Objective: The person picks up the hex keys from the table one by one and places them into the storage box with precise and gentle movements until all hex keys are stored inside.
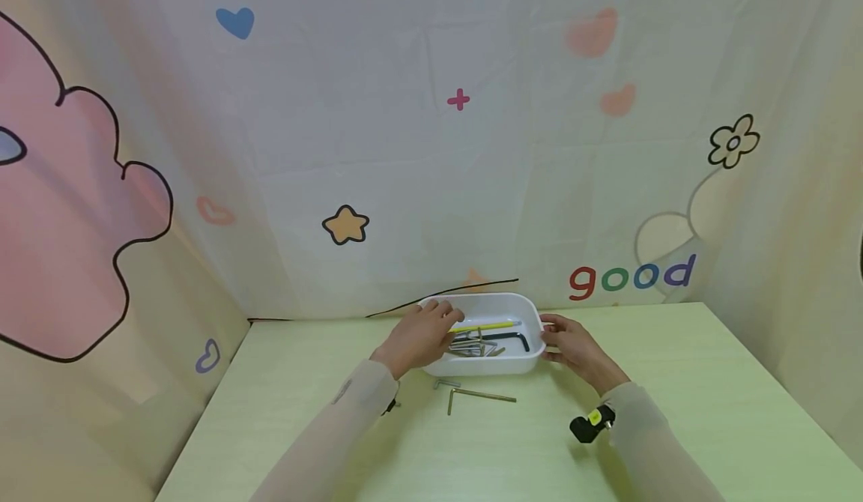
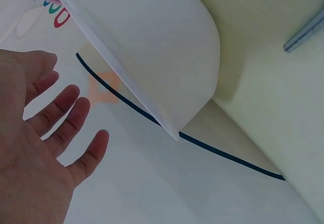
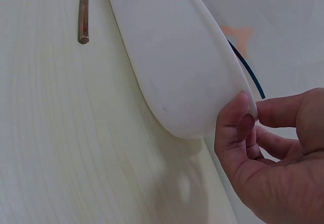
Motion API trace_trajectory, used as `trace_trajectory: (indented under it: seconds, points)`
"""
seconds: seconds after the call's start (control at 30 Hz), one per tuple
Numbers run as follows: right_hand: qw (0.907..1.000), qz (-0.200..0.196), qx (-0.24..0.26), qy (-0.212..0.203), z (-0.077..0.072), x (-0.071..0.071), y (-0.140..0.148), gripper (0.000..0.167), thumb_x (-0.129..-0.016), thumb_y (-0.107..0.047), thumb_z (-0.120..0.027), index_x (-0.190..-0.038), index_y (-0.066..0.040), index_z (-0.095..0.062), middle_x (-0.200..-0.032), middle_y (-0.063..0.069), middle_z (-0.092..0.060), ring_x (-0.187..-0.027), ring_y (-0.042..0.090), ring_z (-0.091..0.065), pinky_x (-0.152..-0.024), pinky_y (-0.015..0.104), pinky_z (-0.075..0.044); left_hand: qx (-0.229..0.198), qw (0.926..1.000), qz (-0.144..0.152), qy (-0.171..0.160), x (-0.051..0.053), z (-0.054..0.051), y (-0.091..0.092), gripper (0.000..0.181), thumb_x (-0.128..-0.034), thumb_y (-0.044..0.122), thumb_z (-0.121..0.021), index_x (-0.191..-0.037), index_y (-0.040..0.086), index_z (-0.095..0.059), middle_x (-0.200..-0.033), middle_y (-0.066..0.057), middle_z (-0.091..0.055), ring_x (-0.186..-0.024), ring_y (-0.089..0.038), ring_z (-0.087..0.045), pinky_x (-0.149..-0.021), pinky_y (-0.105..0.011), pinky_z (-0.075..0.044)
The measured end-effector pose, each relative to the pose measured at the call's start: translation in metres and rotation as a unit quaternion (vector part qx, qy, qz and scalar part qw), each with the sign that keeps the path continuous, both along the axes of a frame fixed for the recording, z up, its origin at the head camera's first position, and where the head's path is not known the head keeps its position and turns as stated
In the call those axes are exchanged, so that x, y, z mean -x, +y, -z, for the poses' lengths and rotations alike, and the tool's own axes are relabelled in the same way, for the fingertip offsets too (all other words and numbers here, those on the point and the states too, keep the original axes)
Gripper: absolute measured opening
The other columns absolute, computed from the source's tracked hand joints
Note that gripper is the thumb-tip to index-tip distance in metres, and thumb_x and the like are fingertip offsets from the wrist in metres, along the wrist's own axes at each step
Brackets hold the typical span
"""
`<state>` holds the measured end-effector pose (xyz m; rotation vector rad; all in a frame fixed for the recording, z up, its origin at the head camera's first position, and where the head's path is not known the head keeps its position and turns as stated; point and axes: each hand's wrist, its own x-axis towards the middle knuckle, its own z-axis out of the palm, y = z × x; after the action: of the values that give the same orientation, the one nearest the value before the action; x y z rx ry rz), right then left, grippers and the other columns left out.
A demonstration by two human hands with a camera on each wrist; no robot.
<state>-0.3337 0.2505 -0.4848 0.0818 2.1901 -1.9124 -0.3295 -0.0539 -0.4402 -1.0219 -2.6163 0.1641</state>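
A white plastic tray (image 1: 482, 366) stands at the back of the table. Inside it lie a yellow pencil-like stick (image 1: 495, 327), a black hex key (image 1: 524, 339) and several small metal pieces (image 1: 465, 346) that overlap. My right hand (image 1: 573, 345) pinches the tray's right rim between thumb and fingers, as the right wrist view shows (image 3: 273, 158). Over the tray's left end hovers my left hand (image 1: 421, 333). Its fingers are spread and relaxed in the left wrist view, apart from the tray wall (image 2: 162, 47), holding nothing.
In front of the tray, a brass-coloured hex key (image 1: 482, 395) and a smaller grey hex key (image 1: 448, 383) lie on the pale wooden table (image 1: 512, 457). Behind the tray hangs a printed curtain (image 1: 404, 150) that meets the table's back edge.
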Motion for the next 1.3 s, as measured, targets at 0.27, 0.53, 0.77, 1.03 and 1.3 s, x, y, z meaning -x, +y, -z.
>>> trace_trajectory:
  seconds: [0.27, 0.53, 0.77, 1.03, 1.3]
  points:
    - [1.0000, -0.002, -0.004, -0.003, -0.001, -0.001, 0.000, 0.049, -0.100, -0.004, -0.047, -0.148, -0.002, -0.036, -0.120, 0.013, -0.046, -0.102, 0.026, -0.052, -0.077, 0.025, -0.054, -0.014, 0.9998, 0.014, 0.002, -0.016, 0.004, -0.002, 0.026, -0.1000, 0.025, -0.053, -0.126, 0.022, -0.056, -0.114, 0.004, -0.059, -0.106, -0.016, -0.055, -0.092, -0.034, -0.051]
    - [1.0000, -0.003, -0.003, 0.001, -0.001, -0.002, 0.000, 0.049, -0.100, -0.004, -0.046, -0.148, -0.001, -0.036, -0.116, 0.012, -0.047, -0.097, 0.023, -0.054, -0.075, 0.025, -0.053, -0.012, 0.9996, 0.026, 0.003, -0.036, 0.004, 0.002, 0.031, -0.0998, 0.029, -0.055, -0.130, 0.022, -0.055, -0.121, 0.004, -0.060, -0.110, -0.016, -0.056, -0.093, -0.033, -0.052]
    - [0.9999, -0.001, -0.010, -0.003, 0.001, -0.001, 0.000, 0.049, -0.100, -0.005, -0.047, -0.148, -0.002, -0.036, -0.118, 0.012, -0.046, -0.101, 0.025, -0.052, -0.076, 0.025, -0.054, -0.011, 0.9985, 0.049, 0.020, -0.050, 0.010, 0.007, 0.034, -0.0989, 0.029, -0.055, -0.132, 0.024, -0.053, -0.125, 0.006, -0.059, -0.116, -0.015, -0.055, -0.095, -0.033, -0.051]
    - [0.9999, -0.004, -0.013, -0.004, -0.001, -0.002, 0.000, 0.049, -0.101, -0.006, -0.046, -0.149, -0.002, -0.036, -0.120, 0.012, -0.045, -0.103, 0.026, -0.051, -0.078, 0.025, -0.054, 0.006, 0.9947, 0.090, 0.050, -0.066, 0.021, 0.018, 0.032, -0.0957, 0.029, -0.060, -0.127, 0.026, -0.054, -0.116, 0.007, -0.060, -0.114, -0.014, -0.057, -0.096, -0.031, -0.051]
    - [1.0000, -0.006, -0.003, 0.001, -0.001, -0.003, 0.000, 0.049, -0.101, -0.006, -0.046, -0.148, -0.001, -0.036, -0.117, 0.012, -0.047, -0.098, 0.022, -0.054, -0.076, 0.025, -0.054, 0.048, 0.9930, 0.105, 0.023, -0.074, 0.033, 0.027, 0.040, -0.0953, 0.033, -0.061, -0.134, 0.027, -0.052, -0.124, 0.008, -0.059, -0.118, -0.012, -0.056, -0.096, -0.028, -0.052]
